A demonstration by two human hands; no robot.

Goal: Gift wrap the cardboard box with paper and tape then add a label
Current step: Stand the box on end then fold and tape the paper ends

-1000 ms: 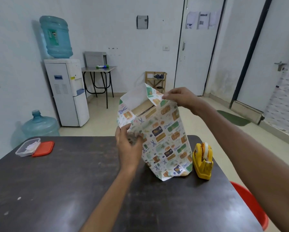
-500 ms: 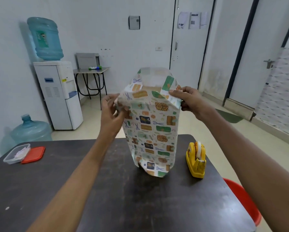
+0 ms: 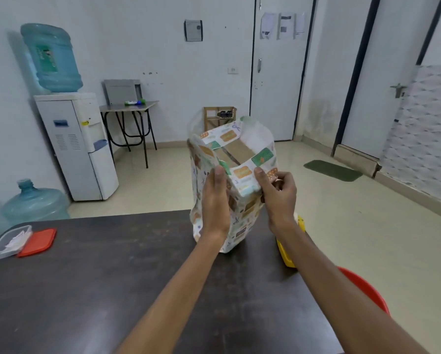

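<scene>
The cardboard box (image 3: 236, 152) stands on end at the far edge of the dark counter (image 3: 112, 290), sleeved in patterned wrapping paper (image 3: 248, 208) whose white ground carries small orange, green and dark blocks and scissor motifs. The paper rises past the top of the box as an open tube, its white inner face showing on the far wall, and the brown cardboard top is visible down inside. The left hand (image 3: 215, 200) lies flat against the near side of the paper with its thumb at the upper rim, its grip pressed onto the sheet. The right hand (image 3: 278, 192) has its grip pinched on the near right corner of the paper's top edge, folding that flap inward. A yellow tape dispenser (image 3: 287, 251) sits just beside the box on the right, mostly hidden behind the right forearm. A clear container (image 3: 8, 241) and its red lid (image 3: 38, 242) rest at the counter's left edge, well apart from the box.
</scene>
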